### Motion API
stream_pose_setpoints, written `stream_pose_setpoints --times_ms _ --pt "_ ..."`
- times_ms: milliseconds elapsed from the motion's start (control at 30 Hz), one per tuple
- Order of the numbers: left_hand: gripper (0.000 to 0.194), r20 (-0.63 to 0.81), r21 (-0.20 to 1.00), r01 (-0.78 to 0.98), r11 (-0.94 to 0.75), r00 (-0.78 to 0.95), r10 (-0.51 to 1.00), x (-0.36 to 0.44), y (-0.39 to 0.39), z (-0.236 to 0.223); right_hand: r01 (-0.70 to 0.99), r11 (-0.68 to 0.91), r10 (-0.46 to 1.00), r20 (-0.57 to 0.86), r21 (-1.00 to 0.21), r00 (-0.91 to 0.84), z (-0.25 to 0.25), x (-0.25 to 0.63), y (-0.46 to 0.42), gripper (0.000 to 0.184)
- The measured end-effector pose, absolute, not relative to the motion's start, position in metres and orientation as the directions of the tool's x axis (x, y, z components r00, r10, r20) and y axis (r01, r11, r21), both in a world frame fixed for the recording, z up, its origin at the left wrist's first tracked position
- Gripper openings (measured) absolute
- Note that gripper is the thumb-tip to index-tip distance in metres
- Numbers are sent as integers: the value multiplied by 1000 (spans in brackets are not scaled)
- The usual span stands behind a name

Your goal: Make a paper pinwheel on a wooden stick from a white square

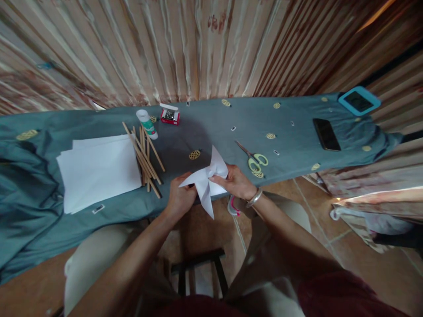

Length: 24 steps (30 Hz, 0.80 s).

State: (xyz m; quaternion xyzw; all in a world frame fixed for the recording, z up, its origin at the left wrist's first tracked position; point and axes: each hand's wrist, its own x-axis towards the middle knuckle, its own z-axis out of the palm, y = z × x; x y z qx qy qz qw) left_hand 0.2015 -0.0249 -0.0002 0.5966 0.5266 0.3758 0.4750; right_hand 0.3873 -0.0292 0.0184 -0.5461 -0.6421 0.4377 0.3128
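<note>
The white paper pinwheel [205, 181] is cut and shaped: 3 pointed blades stand out clearly, and the side by the right hand [235, 181] is partly covered. Its folded flaps meet near the middle, where the right thumb presses. Whether a pin holds that centre cannot be told. No stick is seen joined to it; the wooden sticks [145, 160] lie loose across the right edge of the paper stack [99, 171], so mounting appears undone.

The pinwheel is held between the 2 hands, over the near edge of the tabletop [211, 119]. The right hand pinches it with thumb over folded fingers; the left hand [181, 196] grips its left side, fingertips partly hidden behind the paper.

Right of the pinwheel, near the tabletop's near edge, lie the scissors [249, 155], untouched. Towards the far edge, the red box [170, 116] sits open beside the glue tube [147, 124].
</note>
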Motion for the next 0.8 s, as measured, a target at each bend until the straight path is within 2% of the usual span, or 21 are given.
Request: stream_pose_setpoints --times_ms 167,400,800 --pt "14 -6 961 274 -36 151 988 204 -25 3 455 39 980 -55 -889 -192 20 386 -30 31" --pt "10 -46 947 322 -6 154 987 202 -22 5 383 -14 967 -111 -923 -231 25 388 -25 29" --pt "12 -66 973 232 17 207 976 203 -20 12 353 -23 949 -132 -935 -286 34 391 -23 33"
